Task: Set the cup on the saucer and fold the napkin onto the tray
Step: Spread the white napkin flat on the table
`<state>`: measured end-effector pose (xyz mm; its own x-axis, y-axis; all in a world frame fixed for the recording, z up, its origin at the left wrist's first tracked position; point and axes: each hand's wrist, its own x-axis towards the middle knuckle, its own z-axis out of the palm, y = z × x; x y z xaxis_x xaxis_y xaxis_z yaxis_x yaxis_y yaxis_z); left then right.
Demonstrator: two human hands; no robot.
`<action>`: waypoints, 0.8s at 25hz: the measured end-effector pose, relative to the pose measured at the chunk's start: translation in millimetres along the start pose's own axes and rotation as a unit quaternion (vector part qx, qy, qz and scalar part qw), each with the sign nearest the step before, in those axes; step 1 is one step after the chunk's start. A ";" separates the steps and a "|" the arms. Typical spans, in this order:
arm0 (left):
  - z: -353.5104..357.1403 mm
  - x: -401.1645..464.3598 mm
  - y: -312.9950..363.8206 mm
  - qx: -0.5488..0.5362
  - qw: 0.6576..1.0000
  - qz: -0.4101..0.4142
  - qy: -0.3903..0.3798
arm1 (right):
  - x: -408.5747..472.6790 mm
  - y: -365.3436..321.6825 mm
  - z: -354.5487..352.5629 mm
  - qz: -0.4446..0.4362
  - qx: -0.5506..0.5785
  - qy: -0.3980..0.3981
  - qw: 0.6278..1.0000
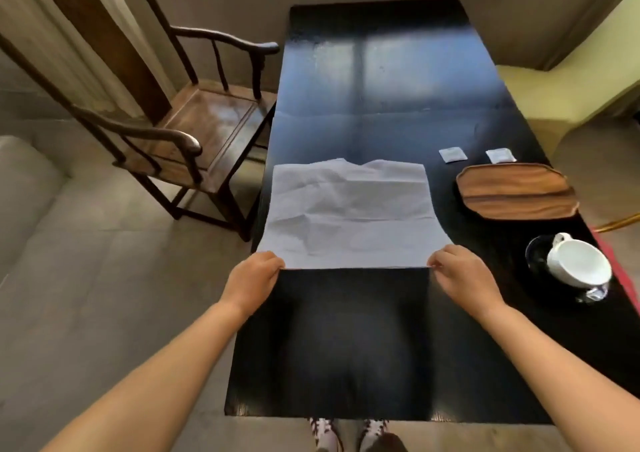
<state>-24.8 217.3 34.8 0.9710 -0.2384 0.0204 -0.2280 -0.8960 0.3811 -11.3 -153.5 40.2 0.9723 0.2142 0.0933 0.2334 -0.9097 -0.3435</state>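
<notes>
A white napkin lies spread and creased on the black table. My left hand pinches its near left corner and my right hand pinches its near right corner. An oval wooden tray with nothing on it sits to the right of the napkin. Nearer, by the table's right edge, a white cup rests on a dark glass saucer, its handle pointing away from me.
Two small white sachets lie just behind the tray. A wooden armchair stands left of the table and a yellow-green seat to the right. My shoes show below the table's near edge.
</notes>
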 end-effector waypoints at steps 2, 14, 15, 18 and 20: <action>26.9 -18.7 -5.5 -0.008 0.999 -0.022 -0.024 | -28.8 3.9 27.1 0.015 -0.004 -0.041 0.999; 120.3 -119.1 5.4 -0.023 0.999 -0.048 -0.002 | -141.3 25.1 93.5 0.015 0.000 -0.046 0.999; 123.5 -126.8 6.7 -0.021 0.999 -0.047 0.019 | -150.5 24.5 95.1 0.013 0.004 -0.036 0.999; 133.9 -150.8 9.1 -0.017 0.997 -0.039 0.066 | -175.5 23.8 96.3 0.000 0.010 -0.013 1.000; 139.3 -167.3 11.9 -0.025 0.996 -0.037 0.077 | -193.1 23.7 95.7 -0.008 0.003 -0.008 1.000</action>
<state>-200.0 194.3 -92.9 0.9854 -0.1091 0.1309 -0.1558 -0.8879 0.4328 -192.4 -182.4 -75.4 0.9685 0.2346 0.0833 0.2489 -0.9041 -0.3474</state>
